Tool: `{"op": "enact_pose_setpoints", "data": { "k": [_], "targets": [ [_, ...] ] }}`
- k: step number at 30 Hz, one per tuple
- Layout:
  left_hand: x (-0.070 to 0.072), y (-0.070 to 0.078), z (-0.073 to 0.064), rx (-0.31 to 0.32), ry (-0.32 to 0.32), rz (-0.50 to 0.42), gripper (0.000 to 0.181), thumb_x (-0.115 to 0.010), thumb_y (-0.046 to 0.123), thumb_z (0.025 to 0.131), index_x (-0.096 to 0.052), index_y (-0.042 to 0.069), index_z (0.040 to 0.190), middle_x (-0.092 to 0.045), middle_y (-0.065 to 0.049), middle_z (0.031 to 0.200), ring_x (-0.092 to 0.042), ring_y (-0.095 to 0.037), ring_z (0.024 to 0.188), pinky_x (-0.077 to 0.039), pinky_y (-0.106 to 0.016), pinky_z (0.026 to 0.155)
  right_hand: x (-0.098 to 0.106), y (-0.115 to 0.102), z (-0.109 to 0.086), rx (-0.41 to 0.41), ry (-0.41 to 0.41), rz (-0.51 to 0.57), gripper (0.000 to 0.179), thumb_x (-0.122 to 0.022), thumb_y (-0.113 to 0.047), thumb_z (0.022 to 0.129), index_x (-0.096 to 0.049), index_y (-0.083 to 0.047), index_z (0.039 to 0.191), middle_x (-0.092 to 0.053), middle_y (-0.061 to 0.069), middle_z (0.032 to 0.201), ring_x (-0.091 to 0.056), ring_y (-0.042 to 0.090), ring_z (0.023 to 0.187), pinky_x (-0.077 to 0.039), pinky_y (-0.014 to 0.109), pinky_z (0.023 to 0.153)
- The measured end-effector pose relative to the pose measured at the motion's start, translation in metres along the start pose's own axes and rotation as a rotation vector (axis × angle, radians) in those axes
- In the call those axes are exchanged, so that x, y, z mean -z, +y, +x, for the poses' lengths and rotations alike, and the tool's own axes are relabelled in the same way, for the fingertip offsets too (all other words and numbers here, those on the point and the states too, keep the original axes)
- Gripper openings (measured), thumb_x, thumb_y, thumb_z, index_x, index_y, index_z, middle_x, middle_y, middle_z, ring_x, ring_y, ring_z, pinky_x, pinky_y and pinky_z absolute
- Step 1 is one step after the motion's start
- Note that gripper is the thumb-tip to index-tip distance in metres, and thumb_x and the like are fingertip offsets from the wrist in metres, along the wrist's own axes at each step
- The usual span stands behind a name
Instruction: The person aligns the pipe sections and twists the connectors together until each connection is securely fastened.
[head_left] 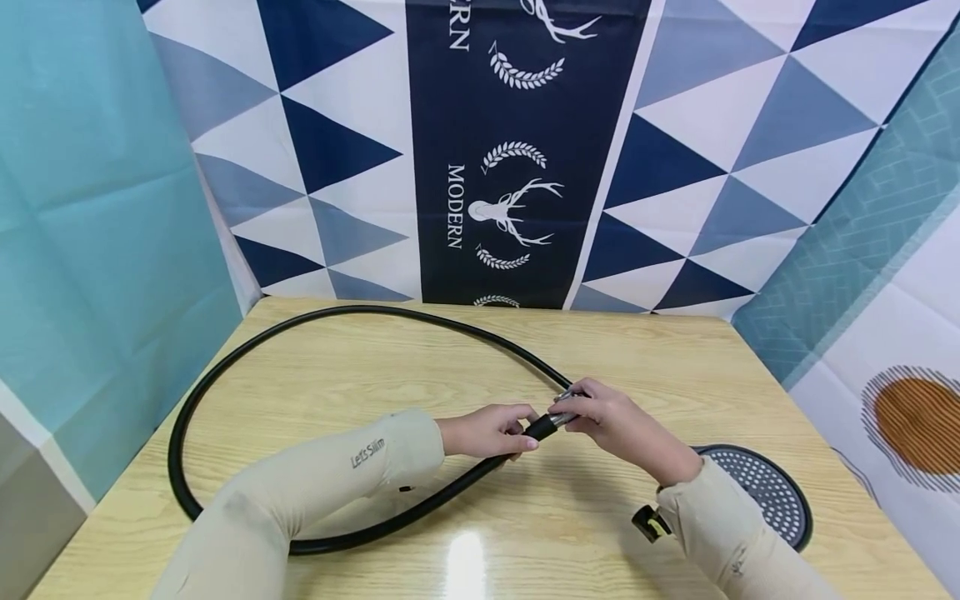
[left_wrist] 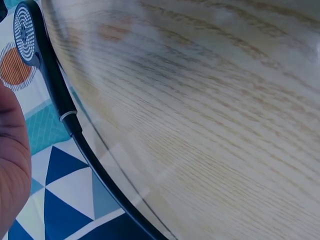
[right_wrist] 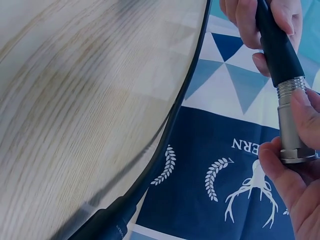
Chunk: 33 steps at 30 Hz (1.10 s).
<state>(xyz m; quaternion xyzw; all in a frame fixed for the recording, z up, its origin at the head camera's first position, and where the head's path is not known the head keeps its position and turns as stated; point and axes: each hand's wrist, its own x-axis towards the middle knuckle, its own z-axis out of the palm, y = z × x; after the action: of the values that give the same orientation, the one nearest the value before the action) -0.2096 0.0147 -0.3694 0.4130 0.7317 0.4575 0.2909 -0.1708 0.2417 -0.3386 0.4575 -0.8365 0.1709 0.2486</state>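
My left hand (head_left: 491,431) grips the black sleeve (right_wrist: 280,55) at one end of a black shower hose (head_left: 390,523). At the tip of that sleeve is a silver metal fitting (right_wrist: 290,127), pinched between the thumb and fingers of my right hand (head_left: 611,421). Threads show between the sleeve and the fitting's smooth body, and a hex-edged collar forms its far end. The hose's other end joins a dark shower head (left_wrist: 47,55) with a grey, dotted face. In the head view its handle is hidden behind my right hand and forearm.
The hose lies in a wide loop over the wooden table (head_left: 360,375). A small black and yellow object (head_left: 651,523) lies beside my right sleeve, and a tiny dark piece (head_left: 406,489) below my left cuff. Patterned cloth (head_left: 495,150) hangs behind the table, with more cloth at both sides.
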Motion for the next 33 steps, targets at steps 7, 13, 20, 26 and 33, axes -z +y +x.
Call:
{"op": "enact_pose_setpoints", "data": {
  "k": [7,13,20,26,33],
  "targets": [
    [0.0002,0.0001,0.0,0.037,-0.019,-0.029,0.018,-0.051,0.007,0.101,-0.051,-0.007,0.112,-0.051,0.0,0.065,-0.051,-0.008,0.048,-0.046,-0.021,0.051,-0.0041,0.0011,0.0005,0.01,0.004,0.018,0.041,-0.085,0.008,0.059,-0.071,-0.007,0.095,-0.062,0.011,0.09,-0.061,0.02,0.074,-0.052,0.03,0.06],
    [0.0022,0.0032,-0.0006,0.077,-0.01,-0.012,0.018,-0.05,0.008,0.101,-0.055,-0.01,0.098,-0.051,0.001,0.065,-0.052,-0.011,0.049,-0.047,-0.022,0.052,-0.0064,0.0008,0.0007,-0.017,-0.005,0.0,0.042,-0.084,0.011,0.059,-0.071,-0.006,0.095,-0.062,0.011,0.09,-0.061,0.02,0.074,-0.052,0.029,0.06],
    [0.0029,0.0035,-0.0004,0.06,-0.02,0.009,0.022,-0.047,0.007,0.102,-0.055,-0.014,0.099,-0.052,0.001,0.065,-0.051,-0.006,0.051,-0.043,-0.018,0.052,-0.0087,0.0019,0.0007,-0.059,-0.01,0.052,0.037,-0.084,0.009,0.062,-0.071,-0.006,0.094,-0.062,0.009,0.09,-0.061,0.019,0.075,-0.051,0.03,0.061],
    [0.0043,0.0039,-0.0007,0.034,-0.037,0.015,0.026,-0.041,0.006,0.104,-0.052,-0.017,0.098,-0.053,-0.001,0.068,-0.05,-0.005,0.056,-0.042,-0.017,0.056,-0.0083,0.0008,0.0013,-0.072,-0.013,0.077,0.036,-0.083,0.008,0.063,-0.071,-0.006,0.094,-0.063,0.01,0.091,-0.062,0.021,0.077,-0.051,0.03,0.063],
    [0.0016,0.0083,-0.0002,0.063,0.011,0.071,0.024,-0.045,0.008,0.103,-0.054,-0.013,0.098,-0.051,0.002,0.066,-0.049,-0.006,0.055,-0.041,-0.017,0.055,-0.0071,0.0012,0.0026,-0.048,-0.011,0.074,0.037,-0.083,0.009,0.062,-0.071,-0.006,0.093,-0.063,0.01,0.09,-0.062,0.021,0.076,-0.051,0.03,0.062]
  ]
}}
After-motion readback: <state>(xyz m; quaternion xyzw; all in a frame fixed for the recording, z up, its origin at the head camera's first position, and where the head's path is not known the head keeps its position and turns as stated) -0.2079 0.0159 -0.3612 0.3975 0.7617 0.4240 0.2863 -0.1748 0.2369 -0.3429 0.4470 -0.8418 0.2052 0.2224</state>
